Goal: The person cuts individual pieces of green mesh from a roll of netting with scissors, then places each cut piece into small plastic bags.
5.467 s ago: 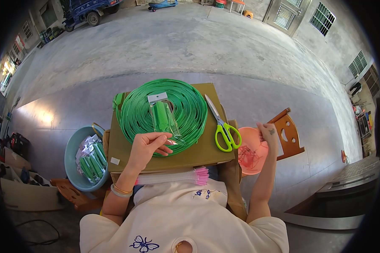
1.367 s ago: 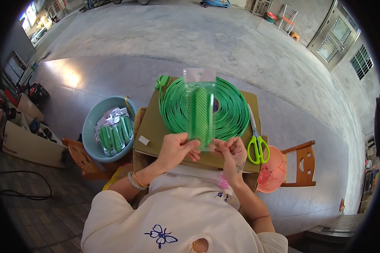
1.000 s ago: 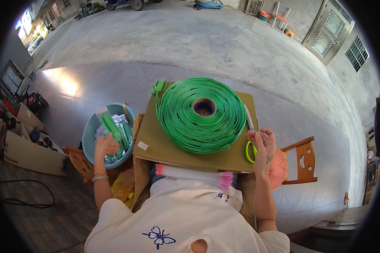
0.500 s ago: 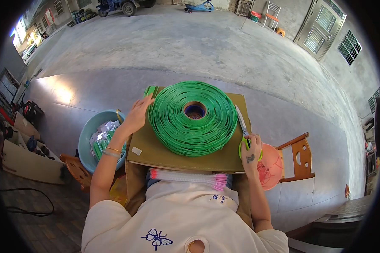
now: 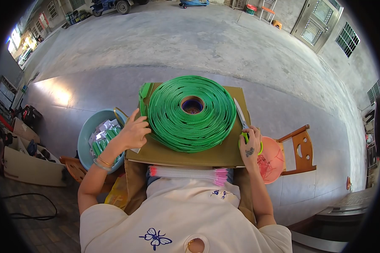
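Observation:
A large roll of flat green strip lies on a brown cardboard box in front of me, its cardboard core facing up. At the roll's left edge a loose length of green strip bends away and runs down to my left hand. The fingers there are bent around the strip's near end, partly hiding it. On the box's right side my right hand is closed on the yellow-green handles of a pair of scissors, whose blades point away from me beside the roll.
To the left, a light blue basin holds silver and green packets. A pink basin with red bits stands right, by a wooden chair. Across my lap lies a bundle of clear sticks with pink ends.
My left hand has drawn back toward me from the roll's left edge, and the loose strip now bends farther left. My right hand keeps the scissors at the box's right side.

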`<state>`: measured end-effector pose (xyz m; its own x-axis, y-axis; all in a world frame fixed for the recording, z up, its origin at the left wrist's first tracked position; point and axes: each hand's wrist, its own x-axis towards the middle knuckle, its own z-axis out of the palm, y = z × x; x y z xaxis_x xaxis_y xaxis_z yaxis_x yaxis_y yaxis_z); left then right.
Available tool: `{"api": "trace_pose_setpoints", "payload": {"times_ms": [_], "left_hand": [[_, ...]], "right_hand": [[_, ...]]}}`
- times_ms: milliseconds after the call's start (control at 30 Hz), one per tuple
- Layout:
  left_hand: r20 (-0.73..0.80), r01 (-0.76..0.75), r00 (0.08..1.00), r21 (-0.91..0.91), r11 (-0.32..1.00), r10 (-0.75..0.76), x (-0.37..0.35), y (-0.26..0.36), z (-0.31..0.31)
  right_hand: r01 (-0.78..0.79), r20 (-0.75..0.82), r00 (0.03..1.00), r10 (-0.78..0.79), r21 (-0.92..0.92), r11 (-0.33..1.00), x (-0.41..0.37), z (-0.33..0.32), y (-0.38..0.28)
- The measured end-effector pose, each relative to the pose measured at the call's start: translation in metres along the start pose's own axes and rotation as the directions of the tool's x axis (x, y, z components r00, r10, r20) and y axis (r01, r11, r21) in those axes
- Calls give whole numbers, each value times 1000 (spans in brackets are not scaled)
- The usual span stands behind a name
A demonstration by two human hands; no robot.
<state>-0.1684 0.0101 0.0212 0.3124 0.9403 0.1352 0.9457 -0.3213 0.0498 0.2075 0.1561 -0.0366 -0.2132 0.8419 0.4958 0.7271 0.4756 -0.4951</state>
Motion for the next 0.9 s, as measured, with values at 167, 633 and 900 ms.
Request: {"api": "trace_pose_setpoints", "payload": {"times_ms": [167, 633, 900], "left_hand": [[12, -72, 997, -147, 986, 75, 4, 21, 4], [392, 371, 865, -78, 925, -314, -42, -9, -21], [230, 52, 972, -433, 900, 55, 22, 91, -9]], "right_hand": [[-50, -29, 998, 50, 6, 999, 1, -1, -3], [-44, -79, 996, 50, 66, 997, 2, -1, 2], [-34, -75, 996, 38, 60, 998, 1, 2, 6]]}}
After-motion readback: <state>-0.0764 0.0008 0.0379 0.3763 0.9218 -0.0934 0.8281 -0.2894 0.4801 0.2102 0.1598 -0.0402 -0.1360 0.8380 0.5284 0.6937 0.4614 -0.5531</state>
